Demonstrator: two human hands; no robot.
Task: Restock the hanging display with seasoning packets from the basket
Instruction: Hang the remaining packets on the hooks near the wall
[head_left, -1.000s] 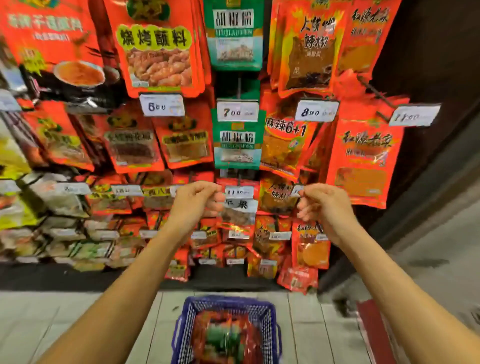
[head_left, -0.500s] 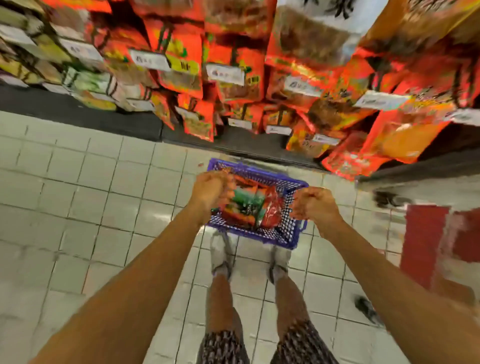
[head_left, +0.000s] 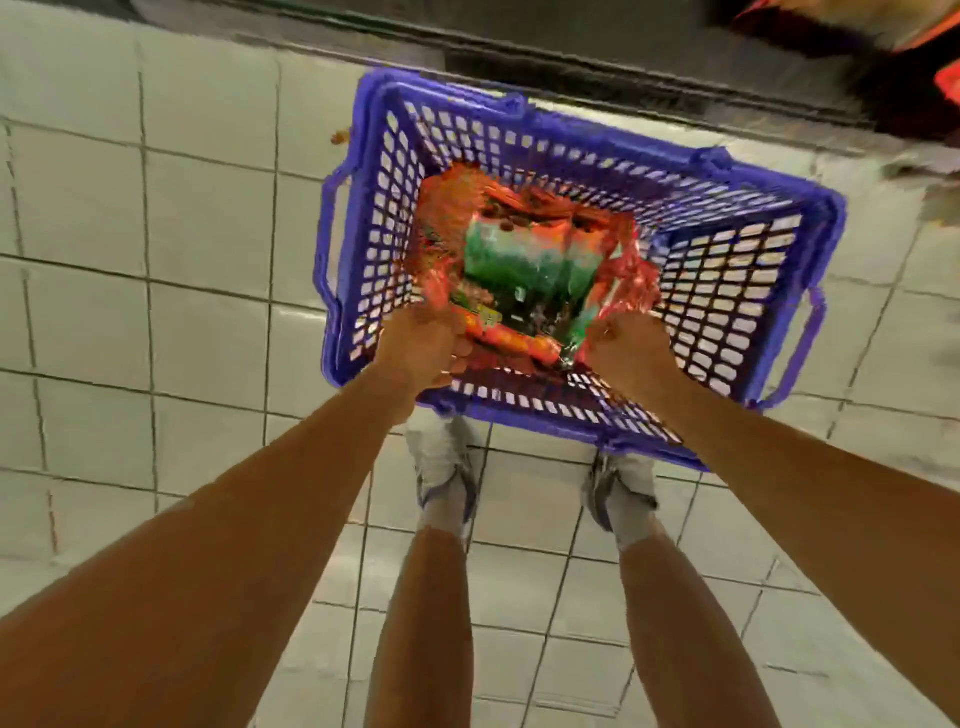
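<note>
Below both hands, on pale square floor tiles (head_left: 208, 218), stands a blue perforated plastic shopping basket (head_left: 727, 291) with a loop handle on each short side. Heaped red and green foil seasoning packets (head_left: 524, 254) fill its bottom; print on them is too blurred to read.

Left hand (head_left: 415, 348): reaches down inside the basket's near edge, fingers curled around the near end of an orange-red packet (head_left: 514, 340) that lies across the top of the heap. Grip appears firm; fingertips hidden under the packet.

Right hand (head_left: 623, 345): also inside the basket, just right of that packet's far end. Fingers curled inward; motion blur and the back of the hand hide whether they pinch a packet edge. Cannot tell.

Nearer than the fingers, just outside the basket's near wall: two grey-white sneakers (head_left: 447, 467), bare legs above them. Beyond the basket, a dark shelf base (head_left: 571, 57) runs across; a blurred red packet corner (head_left: 945, 78) shows at far upper right.
</note>
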